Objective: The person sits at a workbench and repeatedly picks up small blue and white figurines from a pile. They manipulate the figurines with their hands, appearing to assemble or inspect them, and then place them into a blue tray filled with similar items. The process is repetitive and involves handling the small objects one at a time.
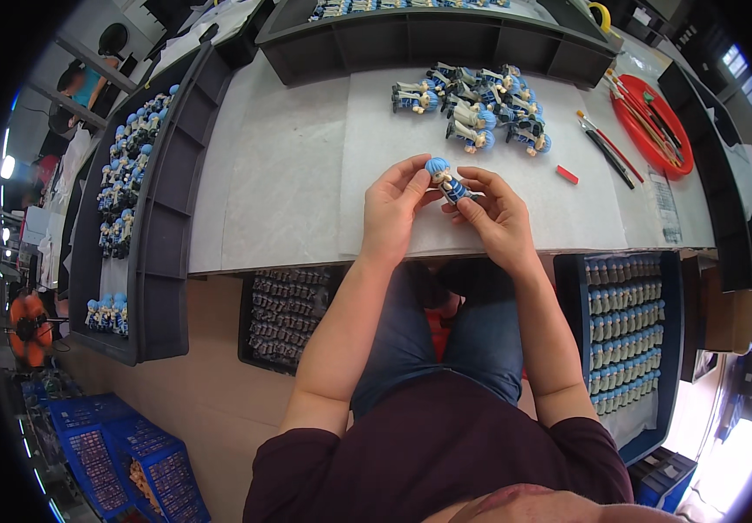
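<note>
A small blue-haired figurine (448, 181) in a dark blue outfit is held above the near part of the white-covered table. My left hand (396, 199) pinches it at the head, thumb and fingers on either side. At its lower end, my right hand (500, 213) grips it between thumb and fingers. The figurine tilts, head toward the upper left. Beyond my hands lies a loose pile of similar figurines (473, 118) on white paper (367, 113). A short red block (567, 174) lies to the right of my right hand.
A red oval tray (688, 161) holds brushes, with more brushes (611, 148) beside it. Dark crates with figurines stand at the left (162, 288) and far edge (445, 52). Below the table are a figurine crate (674, 349) at right and another (245, 340) at left.
</note>
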Motion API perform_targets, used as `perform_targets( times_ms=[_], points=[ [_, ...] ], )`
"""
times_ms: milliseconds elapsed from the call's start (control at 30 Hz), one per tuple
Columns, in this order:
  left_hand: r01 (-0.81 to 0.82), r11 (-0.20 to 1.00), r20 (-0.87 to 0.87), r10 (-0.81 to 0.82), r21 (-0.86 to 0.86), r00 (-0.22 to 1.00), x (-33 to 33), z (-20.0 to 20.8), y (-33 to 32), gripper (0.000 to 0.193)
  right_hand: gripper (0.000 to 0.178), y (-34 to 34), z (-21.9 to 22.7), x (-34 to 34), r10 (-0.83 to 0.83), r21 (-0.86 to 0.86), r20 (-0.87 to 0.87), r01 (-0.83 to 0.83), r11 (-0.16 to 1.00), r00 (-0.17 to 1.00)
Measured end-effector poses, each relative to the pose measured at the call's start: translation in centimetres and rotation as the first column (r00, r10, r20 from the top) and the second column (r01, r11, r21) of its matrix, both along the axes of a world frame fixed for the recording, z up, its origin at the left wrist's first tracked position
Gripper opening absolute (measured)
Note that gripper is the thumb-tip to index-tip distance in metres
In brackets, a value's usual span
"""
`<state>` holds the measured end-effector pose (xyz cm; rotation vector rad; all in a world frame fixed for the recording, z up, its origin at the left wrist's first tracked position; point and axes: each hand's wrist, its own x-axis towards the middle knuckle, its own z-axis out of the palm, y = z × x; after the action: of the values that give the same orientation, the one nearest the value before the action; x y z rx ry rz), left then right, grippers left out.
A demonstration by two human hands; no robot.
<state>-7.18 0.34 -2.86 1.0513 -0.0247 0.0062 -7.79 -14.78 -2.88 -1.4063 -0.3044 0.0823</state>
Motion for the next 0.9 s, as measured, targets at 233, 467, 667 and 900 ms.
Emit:
perform_targets(
  times_ms=[233,467,667,900],
  points=[
    [-0.051,0.984,0.024,0.048,0.168,0.999,-0.1,0.2,-0.5,0.025,0.048,0.1,-1.2,0.2,-0.134,-0.125,0.192,0.16,0.979,0.972],
    [-0.06,0.998,0.033,0.06,0.01,0.998,0.0,-0.5,0.3,0.028,0.056,0.3,0.0,-0.2,-0.101,-0.133,0.204,0.13,0.983,0.974],
    [0.012,1.0,0.106,-0.012,0.005,0.994,0.1,-0.6,0.5,0.032,0.054,0.2,-0.6,0.2,-0.114,-0.114,0.129,0.129,0.985,0.985],
    [0.033,0.999,0.103,-0.032,-0.013,0.994,-0.1,-0.2,0.3,0.034,0.052,0.2,-0.8,0.2,-0.118,-0.112,0.151,0.136,0.984,0.981]
  ],
)
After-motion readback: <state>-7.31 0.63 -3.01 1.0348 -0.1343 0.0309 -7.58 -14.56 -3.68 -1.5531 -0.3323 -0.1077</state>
